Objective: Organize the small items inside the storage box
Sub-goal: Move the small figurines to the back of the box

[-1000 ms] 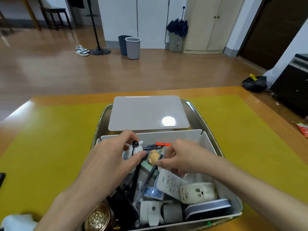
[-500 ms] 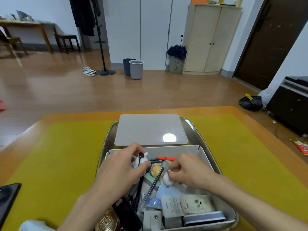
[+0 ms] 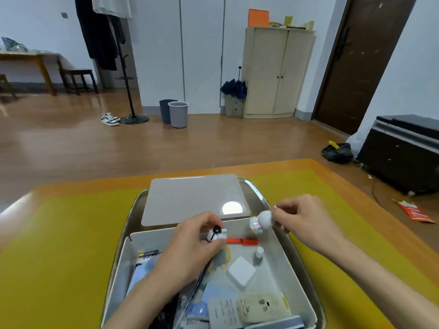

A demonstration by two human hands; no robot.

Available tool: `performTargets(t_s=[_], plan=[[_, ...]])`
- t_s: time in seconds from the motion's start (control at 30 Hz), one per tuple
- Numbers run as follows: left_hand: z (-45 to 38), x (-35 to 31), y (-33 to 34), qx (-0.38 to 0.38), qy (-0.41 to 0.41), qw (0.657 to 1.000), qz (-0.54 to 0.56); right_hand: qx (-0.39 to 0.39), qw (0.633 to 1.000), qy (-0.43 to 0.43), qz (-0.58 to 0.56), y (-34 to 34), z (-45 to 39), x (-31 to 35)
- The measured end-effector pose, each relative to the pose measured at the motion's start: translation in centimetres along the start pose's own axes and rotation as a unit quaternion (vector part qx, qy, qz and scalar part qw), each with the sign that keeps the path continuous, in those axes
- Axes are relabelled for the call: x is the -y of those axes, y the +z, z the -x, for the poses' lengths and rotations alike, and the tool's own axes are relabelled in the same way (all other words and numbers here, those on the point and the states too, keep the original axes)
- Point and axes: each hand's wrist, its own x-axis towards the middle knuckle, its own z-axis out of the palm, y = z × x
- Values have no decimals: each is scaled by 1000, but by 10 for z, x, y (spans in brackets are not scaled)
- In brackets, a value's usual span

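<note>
An open white storage box (image 3: 288, 260) full of small items sits on a metal tray (image 3: 257, 189). My left hand (image 3: 190, 248) grips a small white figure with a black ball on top (image 3: 217, 233) over the box's far side. My right hand (image 3: 299, 216) pinches a small round white toy (image 3: 262, 220) above the box's far right corner. Inside the box lie an orange-red pen (image 3: 242, 241), a white square block (image 3: 241, 273), a small white bottle (image 3: 258, 255), a remote-like keypad (image 3: 224, 312) and a cream device (image 3: 262, 307).
The box's flat white lid (image 3: 192, 198) lies on the tray behind the box. The tray rests on a yellow mat (image 3: 59, 245) on a wooden table. A red packet (image 3: 414, 211) lies on the floor at the right. Bins and a cabinet stand far off.
My right hand has lifted the round white toy out of the box, up and to the right. My left hand stays on the white figure. The view has tilted upward.
</note>
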Motion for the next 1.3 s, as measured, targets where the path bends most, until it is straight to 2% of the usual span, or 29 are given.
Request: performTargets(t_s=[0.1,0.3,0.43,0.67,0.77,0.83,1.03,1.3], plan=[[-18,5,23,30,15,999,-9,-35,999,11,27,14,7,-11],[-41,12,57,82,66,991,-86,-40,994,-3,99,21,0,-13],[-48,16,64,94,49,991,-85,-21,997,25,63,26,-2,-16],[-42,24,60,119,82,966,-216,3,998,38,54,32,0,-16],[-37,25,43,95,79,956,-267,27,997,47,50,36,0,-18],[-36,28,28,94,89,939,-318,33,996,47,63,40,0,-19],[-33,22,33,172,130,863,-456,15,990,-1,142,47,2,-19],[-27,23,47,166,81,815,-549,26,983,-49,173,49,7,-22]])
